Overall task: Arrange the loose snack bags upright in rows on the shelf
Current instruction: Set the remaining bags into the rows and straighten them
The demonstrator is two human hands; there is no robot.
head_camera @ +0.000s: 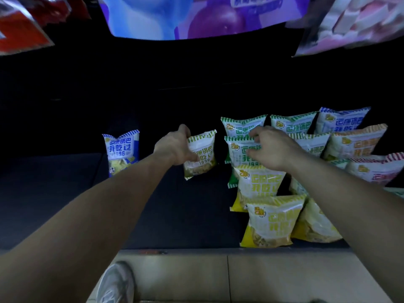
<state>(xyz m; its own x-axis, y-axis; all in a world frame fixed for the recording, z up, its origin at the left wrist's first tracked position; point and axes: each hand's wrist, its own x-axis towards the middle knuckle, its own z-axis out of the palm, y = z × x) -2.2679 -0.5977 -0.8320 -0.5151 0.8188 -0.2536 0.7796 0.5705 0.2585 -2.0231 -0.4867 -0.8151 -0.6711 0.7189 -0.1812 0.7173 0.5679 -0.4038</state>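
My left hand (175,147) grips an olive-green snack bag (202,156) by its left side and holds it upright above the dark shelf (175,204). My right hand (271,147) rests with bent fingers on a green bag (238,149) in the rows at the right; whether it grips the bag is unclear. In front of that bag stand two yellow bags (260,184) (273,221). A blue bag (121,149) stands alone at the left.
More upright bags fill the right side: green ones at the back (293,124), a blue one (343,120), an orange one (356,142), a pink one (376,171). Large bags hang overhead (196,16). A tiled floor and my shoe (115,283) show below the shelf edge.
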